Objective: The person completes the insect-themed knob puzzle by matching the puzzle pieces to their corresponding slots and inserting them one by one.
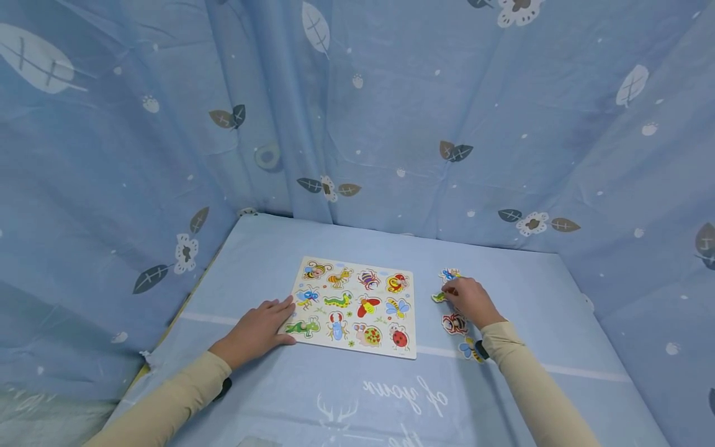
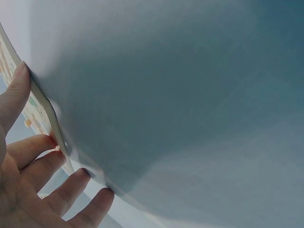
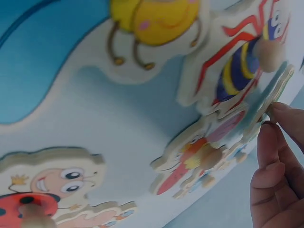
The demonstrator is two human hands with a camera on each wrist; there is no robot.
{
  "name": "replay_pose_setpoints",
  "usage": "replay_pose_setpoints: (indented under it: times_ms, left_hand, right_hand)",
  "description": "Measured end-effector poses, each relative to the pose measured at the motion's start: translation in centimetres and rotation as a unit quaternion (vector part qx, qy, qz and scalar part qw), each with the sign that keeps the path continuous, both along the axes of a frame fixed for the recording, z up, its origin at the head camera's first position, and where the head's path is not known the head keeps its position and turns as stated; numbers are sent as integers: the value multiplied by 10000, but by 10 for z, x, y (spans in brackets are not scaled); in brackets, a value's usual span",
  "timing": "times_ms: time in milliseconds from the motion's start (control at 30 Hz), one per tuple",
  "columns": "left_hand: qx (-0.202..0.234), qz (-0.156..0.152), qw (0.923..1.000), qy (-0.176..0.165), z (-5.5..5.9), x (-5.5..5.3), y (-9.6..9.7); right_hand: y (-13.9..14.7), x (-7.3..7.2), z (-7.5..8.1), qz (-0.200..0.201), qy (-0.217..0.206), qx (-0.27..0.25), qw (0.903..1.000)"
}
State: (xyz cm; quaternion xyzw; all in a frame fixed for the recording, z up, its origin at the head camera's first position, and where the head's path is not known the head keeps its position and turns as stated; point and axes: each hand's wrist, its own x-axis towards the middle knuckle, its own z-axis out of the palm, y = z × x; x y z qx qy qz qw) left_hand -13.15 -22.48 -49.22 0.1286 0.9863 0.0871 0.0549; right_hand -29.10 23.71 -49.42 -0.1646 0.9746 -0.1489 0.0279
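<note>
Between thumb and finger, my right hand (image 1: 470, 300) pinches a small green puzzle piece (image 1: 439, 298) to the right of the board. In the right wrist view this piece (image 3: 275, 92) appears nearly edge-on, held from its knob side. My left hand (image 1: 258, 329) rests with its fingers spread at the left edge of the wooden insect puzzle board (image 1: 385, 351). The left wrist view shows the thumb and fingertips (image 2: 21, 71) along the board's edge. Printed insects in rows cover the board, and a green grasshopper (image 1: 303, 327) lies nearest the left hand.
Beside the right hand lie a blue-winged insect piece (image 1: 449, 273), a red-legged striped piece (image 1: 455, 323) and a bee piece (image 1: 470, 349). The right wrist view adds a ladybug piece (image 3: 35, 202) with a knob. Blue patterned curtains (image 1: 385, 124) surround the cloth-covered table (image 1: 525, 279).
</note>
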Motion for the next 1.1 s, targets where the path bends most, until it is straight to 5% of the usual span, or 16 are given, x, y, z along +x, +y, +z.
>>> replay_pose_setpoints:
  times_ms: [1100]
  left_hand:
    - [-14, -11, 10000, -30, 0, -1, 0]
  right_hand:
    - [-51, 9, 13, 599, 313, -240, 9974]
